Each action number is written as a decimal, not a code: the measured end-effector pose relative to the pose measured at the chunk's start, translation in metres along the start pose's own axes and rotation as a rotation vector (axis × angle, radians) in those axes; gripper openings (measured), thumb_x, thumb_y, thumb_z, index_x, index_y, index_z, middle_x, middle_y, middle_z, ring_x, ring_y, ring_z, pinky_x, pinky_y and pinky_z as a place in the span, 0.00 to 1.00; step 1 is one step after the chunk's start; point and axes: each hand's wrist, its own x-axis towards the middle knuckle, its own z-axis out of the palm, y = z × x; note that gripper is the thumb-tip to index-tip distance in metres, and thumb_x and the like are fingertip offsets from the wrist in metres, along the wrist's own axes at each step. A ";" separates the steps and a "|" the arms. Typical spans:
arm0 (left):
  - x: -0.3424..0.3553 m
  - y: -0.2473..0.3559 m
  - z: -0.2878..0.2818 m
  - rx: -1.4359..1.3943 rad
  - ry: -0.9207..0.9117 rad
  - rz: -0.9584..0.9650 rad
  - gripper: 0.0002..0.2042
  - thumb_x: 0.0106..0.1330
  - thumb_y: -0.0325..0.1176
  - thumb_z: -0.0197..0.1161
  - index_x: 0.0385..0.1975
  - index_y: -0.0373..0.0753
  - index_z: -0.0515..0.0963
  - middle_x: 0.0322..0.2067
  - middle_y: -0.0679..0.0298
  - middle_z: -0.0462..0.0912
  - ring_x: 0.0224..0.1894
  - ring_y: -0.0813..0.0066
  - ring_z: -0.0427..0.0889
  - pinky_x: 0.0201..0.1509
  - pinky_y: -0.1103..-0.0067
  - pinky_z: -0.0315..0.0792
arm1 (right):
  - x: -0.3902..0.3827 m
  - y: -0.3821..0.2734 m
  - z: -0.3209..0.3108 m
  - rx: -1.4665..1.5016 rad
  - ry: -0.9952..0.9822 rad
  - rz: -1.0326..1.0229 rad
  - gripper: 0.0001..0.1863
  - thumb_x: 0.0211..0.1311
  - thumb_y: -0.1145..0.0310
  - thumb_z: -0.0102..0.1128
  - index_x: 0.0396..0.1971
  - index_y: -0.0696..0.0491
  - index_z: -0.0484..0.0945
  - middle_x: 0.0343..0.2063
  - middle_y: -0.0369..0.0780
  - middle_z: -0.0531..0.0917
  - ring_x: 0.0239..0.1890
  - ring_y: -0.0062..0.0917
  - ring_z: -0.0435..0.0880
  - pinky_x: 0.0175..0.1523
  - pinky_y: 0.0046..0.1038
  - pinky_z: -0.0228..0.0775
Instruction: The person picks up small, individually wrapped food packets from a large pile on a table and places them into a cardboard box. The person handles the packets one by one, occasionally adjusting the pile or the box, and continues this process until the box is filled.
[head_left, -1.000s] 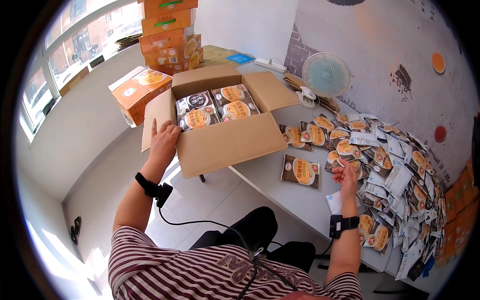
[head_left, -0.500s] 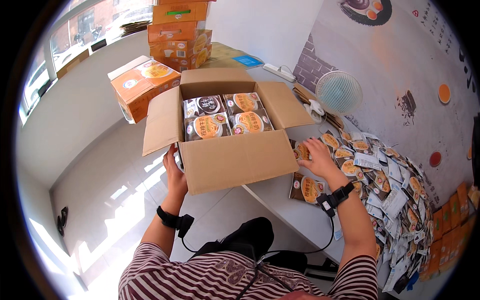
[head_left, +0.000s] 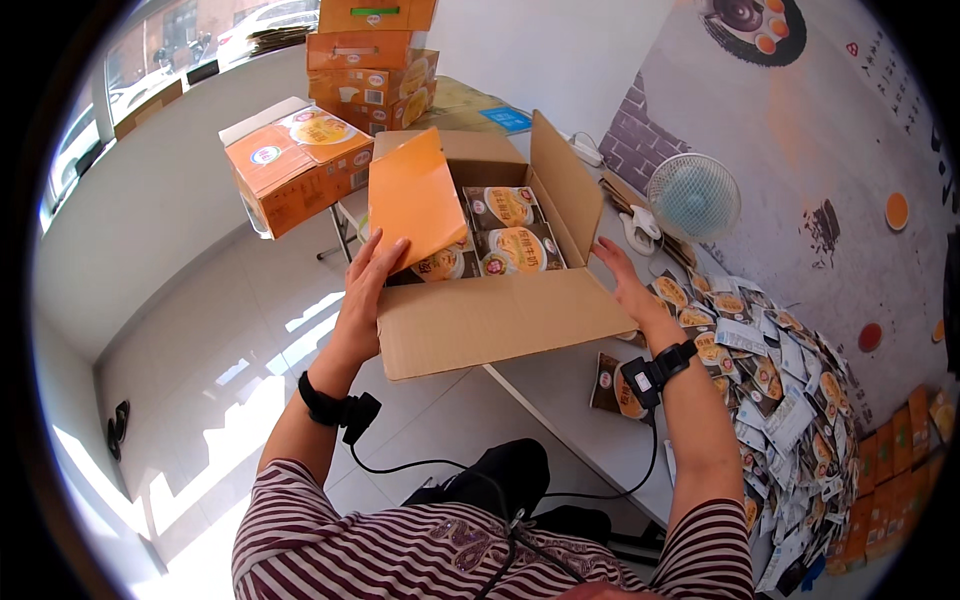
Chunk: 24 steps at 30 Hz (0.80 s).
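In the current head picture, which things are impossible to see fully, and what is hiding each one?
All in the head view:
- Left packets in the box: mostly covered by the orange flap.
- The box's front wall: behind the front flap.
- Carton stack: its top is cut off by the upper edge.
- Loose packet: partly behind the right wristband.
- Lower contents: hidden by the top packets.
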 end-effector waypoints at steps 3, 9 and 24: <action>-0.002 0.001 0.000 -0.204 -0.059 -0.160 0.36 0.52 0.37 0.65 0.62 0.41 0.58 0.53 0.58 0.73 0.63 0.57 0.59 0.66 0.65 0.48 | 0.005 0.003 -0.003 0.063 -0.074 0.031 0.31 0.54 0.53 0.62 0.55 0.53 0.68 0.64 0.46 0.53 0.67 0.38 0.48 0.67 0.36 0.46; 0.009 -0.020 0.020 -0.463 0.176 -0.397 0.28 0.64 0.33 0.55 0.62 0.39 0.53 0.46 0.54 0.75 0.49 0.64 0.73 0.50 0.75 0.68 | 0.019 -0.023 0.010 0.254 0.124 0.222 0.30 0.61 0.45 0.51 0.38 0.64 0.76 0.49 0.49 0.72 0.50 0.36 0.70 0.53 0.31 0.61; 0.084 -0.113 -0.007 -0.005 -0.690 -0.371 0.17 0.61 0.26 0.53 0.51 0.32 0.71 0.52 0.51 0.71 0.55 0.57 0.69 0.59 0.72 0.62 | -0.043 -0.100 -0.051 0.878 0.179 0.371 0.32 0.53 0.60 0.60 0.56 0.60 0.62 0.45 0.52 0.74 0.41 0.37 0.77 0.31 0.35 0.71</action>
